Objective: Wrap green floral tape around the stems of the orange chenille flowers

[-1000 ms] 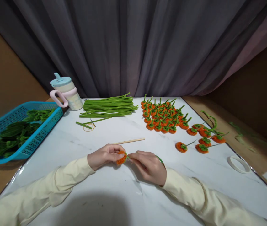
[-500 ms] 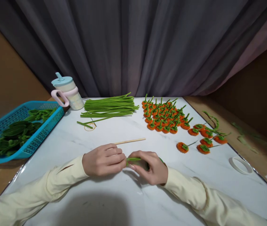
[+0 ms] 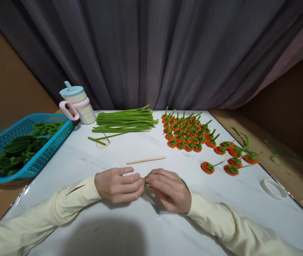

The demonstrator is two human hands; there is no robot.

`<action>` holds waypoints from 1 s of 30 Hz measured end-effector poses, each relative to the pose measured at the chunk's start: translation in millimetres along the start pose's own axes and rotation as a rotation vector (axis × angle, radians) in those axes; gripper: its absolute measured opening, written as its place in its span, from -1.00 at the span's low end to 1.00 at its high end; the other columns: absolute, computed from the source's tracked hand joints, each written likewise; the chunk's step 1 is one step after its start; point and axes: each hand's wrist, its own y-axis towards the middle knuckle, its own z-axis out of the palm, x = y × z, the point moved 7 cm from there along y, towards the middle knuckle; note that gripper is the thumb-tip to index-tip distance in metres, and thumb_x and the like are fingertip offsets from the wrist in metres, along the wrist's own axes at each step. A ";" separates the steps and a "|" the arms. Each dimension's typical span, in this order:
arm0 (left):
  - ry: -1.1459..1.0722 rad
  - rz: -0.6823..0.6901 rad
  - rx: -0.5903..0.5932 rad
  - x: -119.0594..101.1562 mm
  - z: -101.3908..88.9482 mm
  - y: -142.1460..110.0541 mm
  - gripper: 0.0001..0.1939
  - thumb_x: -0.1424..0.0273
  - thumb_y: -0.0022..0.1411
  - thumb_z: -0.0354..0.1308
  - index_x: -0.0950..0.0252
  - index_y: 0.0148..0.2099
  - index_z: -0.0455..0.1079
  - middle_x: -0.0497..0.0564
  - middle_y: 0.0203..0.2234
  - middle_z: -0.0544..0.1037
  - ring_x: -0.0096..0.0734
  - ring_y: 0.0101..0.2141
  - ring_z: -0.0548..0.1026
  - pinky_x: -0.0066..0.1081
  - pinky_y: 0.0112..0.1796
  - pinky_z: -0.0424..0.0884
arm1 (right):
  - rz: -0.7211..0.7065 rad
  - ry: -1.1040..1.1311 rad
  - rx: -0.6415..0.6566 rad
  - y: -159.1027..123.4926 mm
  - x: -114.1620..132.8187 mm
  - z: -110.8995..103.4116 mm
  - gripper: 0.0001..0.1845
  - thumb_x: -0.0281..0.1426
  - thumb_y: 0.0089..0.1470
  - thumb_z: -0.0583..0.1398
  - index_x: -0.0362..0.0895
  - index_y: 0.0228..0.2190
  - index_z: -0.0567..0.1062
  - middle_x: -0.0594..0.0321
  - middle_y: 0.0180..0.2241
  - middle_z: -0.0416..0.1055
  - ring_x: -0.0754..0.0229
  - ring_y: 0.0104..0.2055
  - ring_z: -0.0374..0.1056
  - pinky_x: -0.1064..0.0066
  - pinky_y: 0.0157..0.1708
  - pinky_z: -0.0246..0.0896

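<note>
On the near side of the stick (image 3: 146, 160), the right hand (image 3: 170, 190) pinches a green bit (image 3: 146, 184). The left hand (image 3: 119, 185) is beside it; I can't tell its grip.

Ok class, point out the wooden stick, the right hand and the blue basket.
Wooden stick (image 3: 146, 160), head view: middle of its length.
Right hand (image 3: 176, 190), head view: back of the hand.
Blue basket (image 3: 50, 151), head view: outer side wall.
</note>
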 end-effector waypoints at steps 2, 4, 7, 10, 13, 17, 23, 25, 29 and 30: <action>0.081 0.071 -0.045 -5.1 -2.2 -1.0 -0.78 0.50 0.25 0.01 0.22 -0.17 0.46 0.08 -0.31 0.60 -0.33 -0.28 0.54 -0.40 -0.24 0.44 | -0.075 -0.093 0.027 -1.0 5.2 0.9 -0.71 -0.55 0.08 0.03 -0.24 -0.13 0.37 0.00 -0.27 0.48 0.03 -0.14 0.35 0.22 -0.26 0.36; 0.090 0.085 -0.063 -6.2 -2.9 -1.7 -0.77 0.51 0.25 0.00 0.23 -0.16 0.46 0.09 -0.31 0.60 -0.32 -0.28 0.54 -0.39 -0.24 0.44 | -0.111 -0.165 0.047 -1.9 7.5 1.9 -0.71 -0.55 0.09 0.02 -0.24 -0.14 0.38 0.00 -0.26 0.48 0.02 -0.12 0.35 0.23 -0.29 0.36; 0.004 0.012 -0.045 -0.9 -1.3 -1.8 -0.79 0.48 0.25 0.01 0.21 -0.18 0.47 0.08 -0.31 0.60 -0.33 -0.28 0.54 -0.39 -0.24 0.45 | -0.129 -0.194 0.036 -2.0 8.7 1.1 -0.73 -0.55 0.12 0.00 -0.23 -0.15 0.38 0.02 -0.30 0.49 0.08 -0.14 0.37 0.29 -0.31 0.36; -0.033 -0.006 -0.053 0.5 -0.3 -2.0 -0.80 0.48 0.24 0.02 0.22 -0.20 0.48 0.08 -0.32 0.60 -0.33 -0.29 0.54 -0.40 -0.26 0.45 | -0.133 -0.179 0.031 -1.7 9.2 1.1 -0.74 -0.57 0.13 0.01 -0.25 -0.14 0.36 0.02 -0.31 0.49 0.09 -0.16 0.39 0.30 -0.30 0.35; 0.009 0.016 -0.077 -1.4 -0.9 -1.4 -0.80 0.49 0.23 0.02 0.23 -0.21 0.48 0.08 -0.33 0.60 -0.32 -0.31 0.54 -0.40 -0.30 0.45 | -0.118 -0.150 0.039 -2.3 8.1 2.4 -0.73 -0.58 0.12 0.02 -0.26 -0.12 0.33 0.00 -0.32 0.49 0.09 -0.18 0.40 0.30 -0.31 0.34; 0.124 0.079 -0.090 -7.5 -2.9 0.6 -0.80 0.51 0.23 0.02 0.25 -0.24 0.48 0.07 -0.35 0.61 -0.34 -0.34 0.54 -0.40 -0.34 0.42 | -0.063 -0.114 0.031 -3.6 4.1 3.6 -0.71 -0.60 0.10 0.00 -0.26 -0.12 0.32 0.02 -0.34 0.48 0.10 -0.21 0.39 0.32 -0.35 0.31; 0.285 0.221 -0.152 -17.3 -5.4 -0.7 -0.82 0.57 0.21 0.04 0.29 -0.25 0.46 0.09 -0.36 0.61 -0.33 -0.35 0.53 -0.40 -0.33 0.35 | -0.006 -0.114 0.007 -4.0 0.3 5.0 -0.75 -0.64 0.07 0.03 -0.28 -0.18 0.35 0.06 -0.40 0.45 0.13 -0.31 0.35 0.35 -0.39 0.27; 0.275 0.223 -0.158 -16.7 -5.4 -1.2 -0.83 0.58 0.19 0.06 0.29 -0.24 0.45 0.08 -0.36 0.61 -0.33 -0.34 0.54 -0.40 -0.32 0.34 | 0.023 -0.116 0.014 -3.8 -1.7 5.6 -0.78 -0.63 0.09 0.04 -0.27 -0.21 0.36 0.07 -0.42 0.44 0.15 -0.34 0.34 0.35 -0.41 0.26; 0.339 0.244 -0.171 -18.9 -5.6 -0.9 -0.84 0.58 0.20 0.06 0.31 -0.23 0.44 0.08 -0.37 0.61 -0.33 -0.33 0.53 -0.39 -0.32 0.34 | 0.059 -0.124 0.029 -3.2 -3.7 6.6 -0.83 -0.60 0.12 0.03 -0.25 -0.25 0.36 0.09 -0.46 0.42 0.17 -0.39 0.32 0.37 -0.43 0.24; 0.376 0.252 -0.180 -20.2 -5.9 -0.5 -0.84 0.58 0.20 0.05 0.34 -0.23 0.44 0.09 -0.37 0.61 -0.33 -0.34 0.53 -0.39 -0.31 0.33 | 0.064 -0.125 0.027 -3.1 -3.8 6.4 -0.84 -0.59 0.13 0.03 -0.25 -0.25 0.36 0.10 -0.46 0.42 0.17 -0.39 0.32 0.37 -0.43 0.24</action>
